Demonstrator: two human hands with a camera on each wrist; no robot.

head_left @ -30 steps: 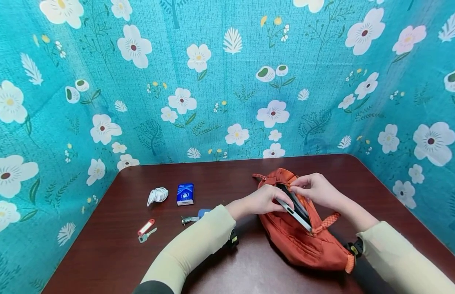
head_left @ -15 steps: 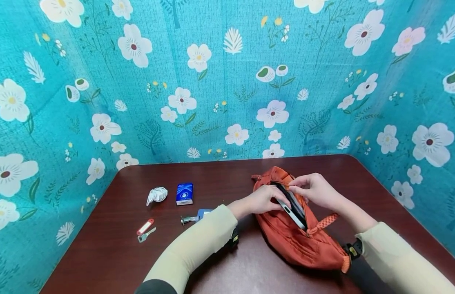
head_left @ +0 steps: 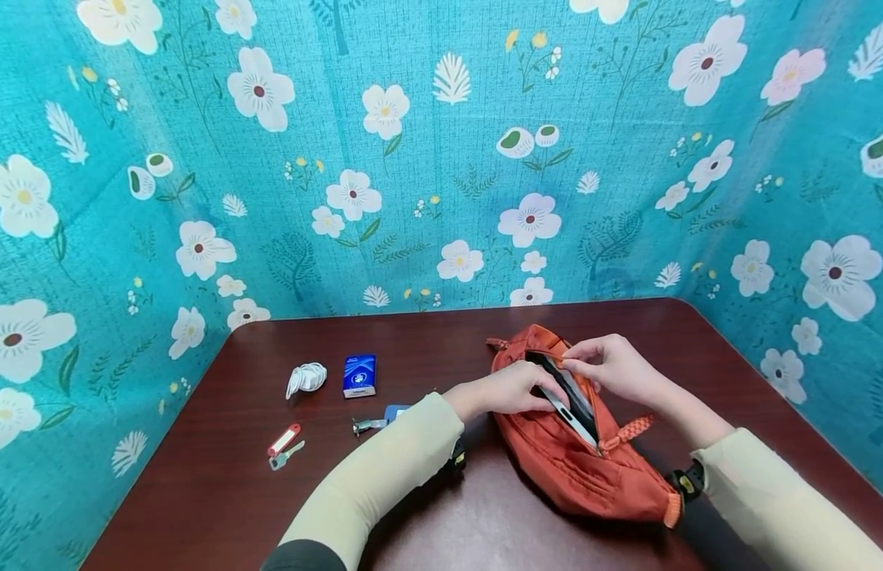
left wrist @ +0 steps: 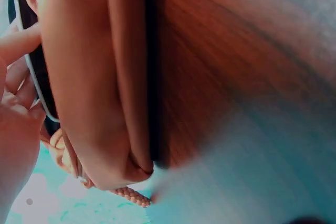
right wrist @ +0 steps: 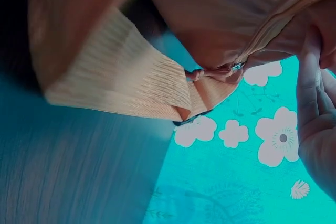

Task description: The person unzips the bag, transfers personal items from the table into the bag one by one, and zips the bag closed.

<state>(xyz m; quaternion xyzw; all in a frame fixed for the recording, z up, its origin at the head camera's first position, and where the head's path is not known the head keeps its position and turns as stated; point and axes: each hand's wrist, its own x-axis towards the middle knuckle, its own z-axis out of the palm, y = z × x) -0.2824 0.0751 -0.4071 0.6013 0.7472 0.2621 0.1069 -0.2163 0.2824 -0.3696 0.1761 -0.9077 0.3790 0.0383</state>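
An orange waist bag lies on the table with its zipped mouth spread wide. My left hand reaches into that mouth and grips a flat device with a pale rim and a dark slot on its edge. Most of the device is down inside the bag; its kind is not clear. In the left wrist view its dark face shows beside the fingers. My right hand pinches the far edge of the opening between thumb and fingers, holding it back. The zip shows in the right wrist view.
Left on the dark table lie a coiled white cable, a blue box, and a key with a red tag. A blue item with a metal clip is partly hidden by the left sleeve. A flowered curtain hangs behind.
The device has sunk deeper into the bag, with the left hand still on it. The bag has shifted slightly left. My right hand stays at the opening's edge.
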